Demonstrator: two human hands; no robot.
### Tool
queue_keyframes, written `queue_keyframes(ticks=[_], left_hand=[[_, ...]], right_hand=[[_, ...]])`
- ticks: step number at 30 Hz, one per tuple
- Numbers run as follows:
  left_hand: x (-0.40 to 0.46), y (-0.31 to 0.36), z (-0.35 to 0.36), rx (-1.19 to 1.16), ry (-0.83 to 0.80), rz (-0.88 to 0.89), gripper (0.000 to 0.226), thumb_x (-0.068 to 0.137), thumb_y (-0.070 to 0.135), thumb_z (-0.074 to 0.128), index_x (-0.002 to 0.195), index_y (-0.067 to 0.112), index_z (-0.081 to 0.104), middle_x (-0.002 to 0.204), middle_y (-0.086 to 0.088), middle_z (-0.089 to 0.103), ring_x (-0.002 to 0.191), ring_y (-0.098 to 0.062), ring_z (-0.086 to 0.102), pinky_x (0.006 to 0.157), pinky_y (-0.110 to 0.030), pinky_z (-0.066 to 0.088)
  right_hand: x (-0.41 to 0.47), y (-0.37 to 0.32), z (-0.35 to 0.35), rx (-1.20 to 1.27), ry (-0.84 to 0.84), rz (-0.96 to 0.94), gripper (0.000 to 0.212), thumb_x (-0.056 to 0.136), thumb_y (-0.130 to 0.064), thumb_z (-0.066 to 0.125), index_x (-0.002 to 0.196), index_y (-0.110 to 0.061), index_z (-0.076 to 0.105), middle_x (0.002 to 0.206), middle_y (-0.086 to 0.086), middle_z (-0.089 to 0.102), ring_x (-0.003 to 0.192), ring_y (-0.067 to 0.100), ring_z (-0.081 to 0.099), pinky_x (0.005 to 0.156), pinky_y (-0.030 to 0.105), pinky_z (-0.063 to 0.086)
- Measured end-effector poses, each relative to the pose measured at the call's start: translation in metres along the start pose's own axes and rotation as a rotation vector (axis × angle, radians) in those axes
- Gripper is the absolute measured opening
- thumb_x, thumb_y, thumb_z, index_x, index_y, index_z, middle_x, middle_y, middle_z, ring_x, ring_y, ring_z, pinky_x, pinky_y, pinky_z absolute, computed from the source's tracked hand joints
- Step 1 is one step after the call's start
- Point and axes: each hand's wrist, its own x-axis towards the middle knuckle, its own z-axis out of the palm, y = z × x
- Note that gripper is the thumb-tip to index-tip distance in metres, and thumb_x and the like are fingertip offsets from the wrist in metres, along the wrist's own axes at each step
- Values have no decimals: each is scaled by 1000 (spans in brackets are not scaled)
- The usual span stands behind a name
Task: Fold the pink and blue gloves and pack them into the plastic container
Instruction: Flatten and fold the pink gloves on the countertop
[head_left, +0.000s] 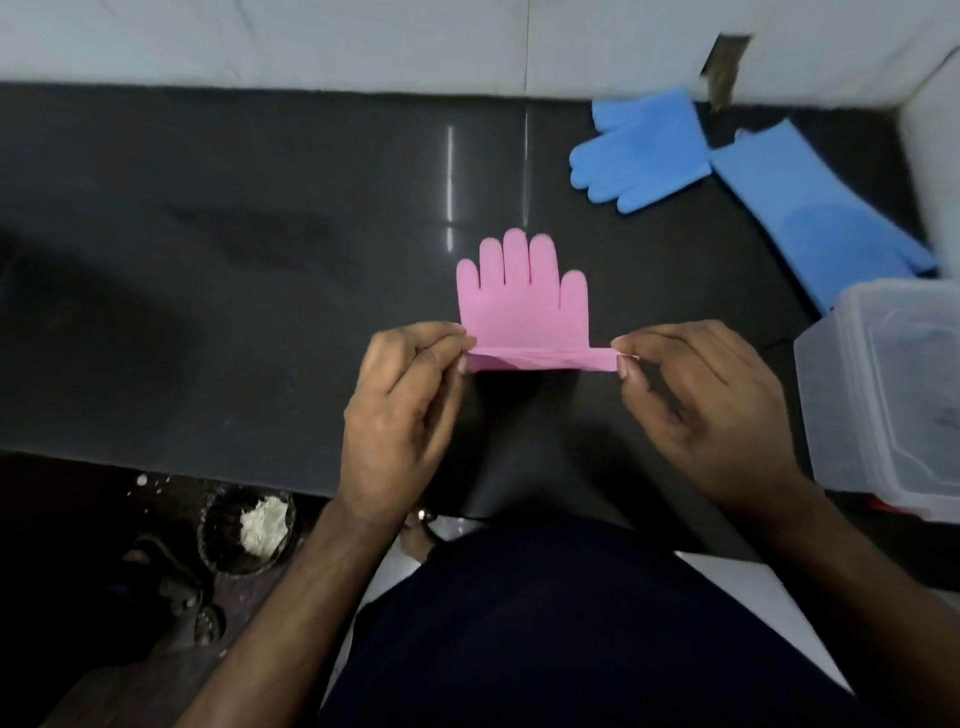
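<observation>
Head cam, looking down on dark glossy countertop (208, 260); pink rubber glove (522, 306) lies flat mid-counter, fingers pointing away from person toward back wall; its near (cuff) end is folded into a narrow band running L-R; left hand (402, 410) pinches left end of that band betw thumb + fingertips, other fingers curled; right hand (701, 410) pinches right end the same way, thumb + index on the corner; both hands hold the glove, folded edge looks slightly raised off the counter but can't tell for sure.

Two blue rubber gloves far right at back: first blue glove (644, 156) flat, fingers pointing left/toward the person, cuff near the wall; second blue glove (821, 218) lies diagonally, cuff end touching/overlapping the first, finger end running down-right to just behind the container; both well apart from the pink one.

Clear plastic container (883, 395) at right edge of counter, lid off, partly cut by frame; contents unclear through the translucent walls.

Pale tiled wall (311, 47) behind the counter; below counter edge on left, dark round bowl w/ white lumps (254, 525) on the floor; person's dark clothing fills bottom centre.
</observation>
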Motion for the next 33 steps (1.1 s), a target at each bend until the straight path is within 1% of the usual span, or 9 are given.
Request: queue_keyframes(ticks=[4, 7, 9, 12, 15, 19, 25, 30, 33], left_hand=[[45, 7, -7, 10, 137, 15, 17, 104, 4, 59, 114, 4, 73, 106, -2, 67, 99, -19, 64, 92, -25, 50], [82, 13, -17, -14, 189, 56, 20, 103, 0, 58, 115, 3, 73, 106, -4, 68, 99, -13, 66, 91, -18, 51], [108, 14, -25, 57, 181, 116, 21, 100, -3, 62, 116, 1, 74, 104, -7, 69, 96, -15, 67, 85, -21, 53], [150, 18, -39, 187, 140, 231, 25, 95, -1, 63, 118, -2, 73, 101, -13, 70, 89, -26, 68, 73, -37, 58], [188, 27, -51, 302, 59, 307, 29, 93, 7, 57, 117, 1, 70, 97, -12, 67, 86, -27, 66, 66, -32, 52], [237, 20, -51, 408, -44, 252, 31, 89, 2, 57, 118, 10, 65, 100, -4, 59, 89, -24, 58, 67, -29, 38], [301, -4, -39, 522, -14, 211, 31, 93, 2, 56, 122, 11, 66, 106, -7, 62, 98, -28, 60, 66, -35, 45], [308, -20, -33, 550, 93, 202, 24, 92, 1, 63, 109, 13, 75, 97, -4, 72, 95, -28, 63, 62, -32, 38], [268, -39, -22, 535, 72, 251, 25, 84, -4, 72, 102, 13, 78, 96, -4, 74, 97, -28, 63, 62, -35, 46]], right_hand=[[46, 3, -24, -33, 69, -52, 19, 99, -6, 66, 113, 4, 73, 104, 16, 75, 91, 29, 68, 84, 37, 54], [79, 8, -41, -110, 152, -92, 18, 97, -2, 69, 113, 3, 74, 103, 16, 76, 89, 30, 68, 83, 34, 51], [98, 12, -52, -157, 195, -100, 18, 95, 1, 69, 112, 2, 75, 103, 15, 76, 85, 34, 69, 80, 37, 52], [128, 20, -70, -212, 220, -147, 20, 93, 7, 68, 112, 4, 74, 102, 18, 75, 84, 38, 69, 78, 45, 54], [159, 28, -83, -237, 208, -146, 20, 92, 10, 64, 110, 5, 73, 98, 20, 74, 84, 40, 68, 75, 45, 54], [206, 41, -87, -195, 110, -49, 18, 101, -4, 58, 111, 1, 72, 91, 18, 69, 87, 41, 64, 74, 48, 54], [269, 70, -65, -173, 26, 76, 27, 108, -21, 46, 113, -13, 71, 100, 7, 71, 99, 30, 59, 82, 46, 50], [277, 73, -45, -222, 118, 68, 24, 106, -22, 49, 107, -21, 72, 89, -3, 69, 90, 24, 53, 65, 38, 46], [246, 75, -26, -216, 86, 12, 18, 99, -12, 58, 102, -19, 74, 85, 0, 70, 84, 27, 54, 64, 39, 45]])
